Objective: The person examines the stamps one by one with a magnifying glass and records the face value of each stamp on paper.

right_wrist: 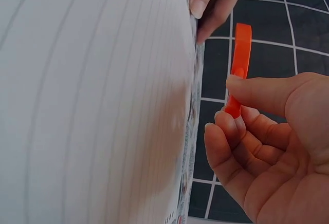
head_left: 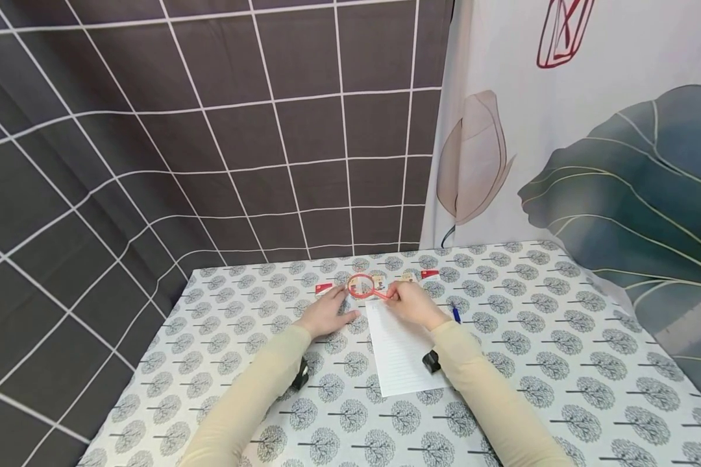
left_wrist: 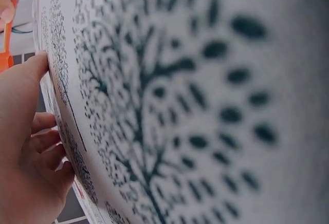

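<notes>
My right hand [head_left: 411, 303] pinches the handle of a red-orange magnifying glass [head_left: 377, 292] between thumb and fingers. Its round lens overlaps a small picture card in the head view. In the right wrist view the frame of the magnifying glass [right_wrist: 242, 49] appears edge-on, above the thumb. My left hand [head_left: 325, 312] rests on the patterned tablecloth, fingers extended and thumb spread toward the paper. Its fingertips are right beside a red-and-white card [head_left: 323, 287]. Lined white paper [head_left: 403, 350] lies below the right hand, partly covered by that forearm.
More small picture cards [head_left: 378, 282] lie in a row along the far side, ending at another red-and-white card [head_left: 430, 274]. A blue pen [head_left: 456, 314] lies right of the paper. A dark, white-gridded curtain [head_left: 304, 143] hangs behind the table.
</notes>
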`<state>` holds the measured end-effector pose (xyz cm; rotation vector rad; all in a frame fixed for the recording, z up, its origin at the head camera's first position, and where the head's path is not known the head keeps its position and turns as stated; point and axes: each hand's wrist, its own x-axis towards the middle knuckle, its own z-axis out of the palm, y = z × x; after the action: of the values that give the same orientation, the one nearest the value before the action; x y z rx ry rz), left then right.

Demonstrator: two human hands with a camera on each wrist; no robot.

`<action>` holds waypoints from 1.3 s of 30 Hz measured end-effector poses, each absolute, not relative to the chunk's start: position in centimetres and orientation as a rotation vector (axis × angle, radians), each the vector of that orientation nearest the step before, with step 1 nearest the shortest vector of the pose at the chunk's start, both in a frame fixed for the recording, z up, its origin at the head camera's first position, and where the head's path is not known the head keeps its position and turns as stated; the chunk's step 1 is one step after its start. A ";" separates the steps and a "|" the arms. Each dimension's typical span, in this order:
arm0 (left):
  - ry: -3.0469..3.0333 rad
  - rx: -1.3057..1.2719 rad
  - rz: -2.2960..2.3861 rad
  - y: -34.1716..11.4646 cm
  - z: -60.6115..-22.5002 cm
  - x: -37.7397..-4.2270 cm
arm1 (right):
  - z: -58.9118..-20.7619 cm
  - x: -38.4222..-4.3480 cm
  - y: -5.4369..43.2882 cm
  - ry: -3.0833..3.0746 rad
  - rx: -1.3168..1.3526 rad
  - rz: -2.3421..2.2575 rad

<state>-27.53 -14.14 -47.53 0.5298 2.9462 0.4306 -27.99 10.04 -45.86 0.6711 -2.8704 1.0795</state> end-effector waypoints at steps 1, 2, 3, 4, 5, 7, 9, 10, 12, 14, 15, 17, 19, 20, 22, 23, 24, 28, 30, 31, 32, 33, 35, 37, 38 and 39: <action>2.943 0.527 0.433 -14.1 -47.5 -27.5 | -45.9 -28.0 10.1 -2.872 0.676 1.075; 2.940 0.524 0.437 -14.1 -47.5 -27.4 | -46.0 -28.0 10.0 -2.877 0.675 1.074; 2.936 0.522 0.442 -14.1 -47.4 -27.4 | -46.0 -28.0 10.0 -2.881 0.670 1.076; 2.935 0.519 0.443 -14.1 -47.4 -27.4 | -46.1 -27.9 10.0 -2.884 0.671 1.073; 2.933 0.516 0.443 -14.1 -47.4 -27.4 | -46.1 -27.9 10.0 -2.888 0.671 1.069; 2.929 0.511 0.446 -14.1 -47.3 -27.3 | -46.2 -27.9 9.9 -2.894 0.673 1.067; 2.927 0.508 0.457 -14.0 -47.3 -27.3 | -46.2 -27.9 9.9 -2.899 0.680 1.059; 2.926 0.507 0.458 -14.0 -47.3 -27.3 | -46.1 -27.9 9.9 -2.902 0.684 1.057; 2.924 0.507 0.461 -14.0 -47.2 -27.3 | -46.1 -27.8 9.8 -2.906 0.694 1.046; 2.922 0.508 0.460 -14.0 -47.2 -27.3 | -46.1 -27.8 9.7 -2.909 0.704 1.037; 2.922 0.508 0.458 -14.0 -47.2 -27.3 | -46.1 -27.8 9.7 -2.911 0.702 1.042; 2.921 0.507 0.460 -14.0 -47.2 -27.3 | -46.2 -27.7 9.7 -2.907 0.712 1.038; 2.919 0.505 0.472 -14.1 -47.2 -27.3 | -46.3 -27.7 9.7 -2.903 0.723 1.043; 2.917 0.503 0.477 -14.1 -47.2 -27.3 | -46.3 -27.7 9.8 -2.899 0.732 1.041; 2.915 0.500 0.483 -14.1 -47.2 -27.4 | -46.4 -27.7 9.8 -2.896 0.742 1.033; 2.914 0.498 0.484 -14.1 -47.3 -27.4 | -46.5 -27.7 9.8 -2.897 0.743 1.034; 2.913 0.496 0.483 -14.1 -47.3 -27.4 | -46.5 -27.6 9.8 -2.898 0.744 1.033; 2.911 0.496 0.485 -14.1 -47.3 -27.4 | -46.5 -27.6 9.8 -2.898 0.732 1.028; 2.912 0.503 0.481 -14.1 -47.4 -27.4 | -46.5 -27.6 9.8 -2.900 0.731 1.026; 2.914 0.508 0.484 -14.1 -47.5 -27.5 | -46.5 -27.6 9.8 -2.902 0.731 1.025; 2.915 0.514 0.487 -14.1 -47.5 -27.5 | -46.5 -27.6 9.8 -2.905 0.732 1.027; 2.917 0.518 0.488 -14.2 -47.6 -27.5 | -46.5 -27.6 9.8 -2.905 0.735 1.026; 2.920 0.526 0.487 -14.2 -47.7 -27.5 | -46.5 -27.6 9.7 -2.910 0.736 1.022; 2.923 0.529 0.484 -14.3 -47.8 -27.5 | -46.5 -27.6 9.7 -2.912 0.738 1.014; 2.925 0.529 0.483 -14.3 -47.8 -27.5 | -46.5 -27.7 9.7 -2.911 0.740 1.010; 2.926 0.528 0.482 -14.3 -47.8 -27.5 | -46.6 -27.7 9.6 -2.908 0.743 1.006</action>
<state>-27.52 -14.27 -47.82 0.5280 2.9258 0.4821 -27.68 9.64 -46.56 0.7430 -2.9082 1.0055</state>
